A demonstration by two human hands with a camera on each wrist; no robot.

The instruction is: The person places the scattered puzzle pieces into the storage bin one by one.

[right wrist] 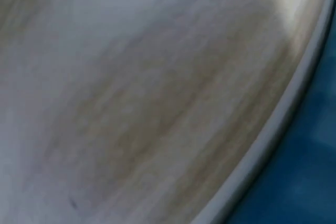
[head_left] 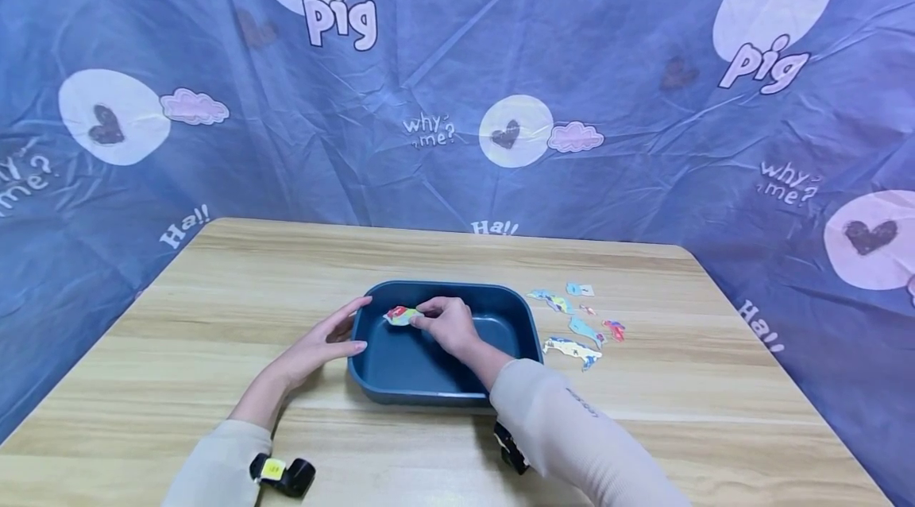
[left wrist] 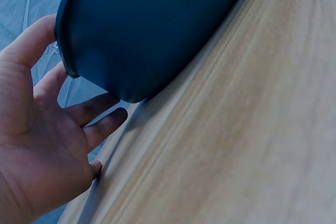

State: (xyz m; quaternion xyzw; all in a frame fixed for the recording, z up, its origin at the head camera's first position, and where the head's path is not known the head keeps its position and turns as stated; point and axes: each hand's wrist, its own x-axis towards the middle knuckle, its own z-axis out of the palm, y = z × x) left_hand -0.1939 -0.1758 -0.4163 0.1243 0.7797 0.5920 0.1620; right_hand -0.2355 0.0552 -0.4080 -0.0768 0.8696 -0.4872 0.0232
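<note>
The right hand [head_left: 449, 326] pinches a colourful flat piece [head_left: 397, 316] at the left part of the blue tray's [head_left: 422, 364] interior, the left hand [head_left: 322, 346], fingers spread, touches the tray's left rim, and other pieces [head_left: 584, 328] lie right of it.

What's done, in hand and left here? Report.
Done: nothing certain; the dark blue rectangular tray shows no piece lying on its visible floor. In hand: the right hand pinches a flat red and green piece over it; the left hand touches its rim. Left, probably: the flat multicoloured pieces on the wooden table.

Blue cloth [head_left: 443, 38] behind wooden table [head_left: 193, 332]
</note>
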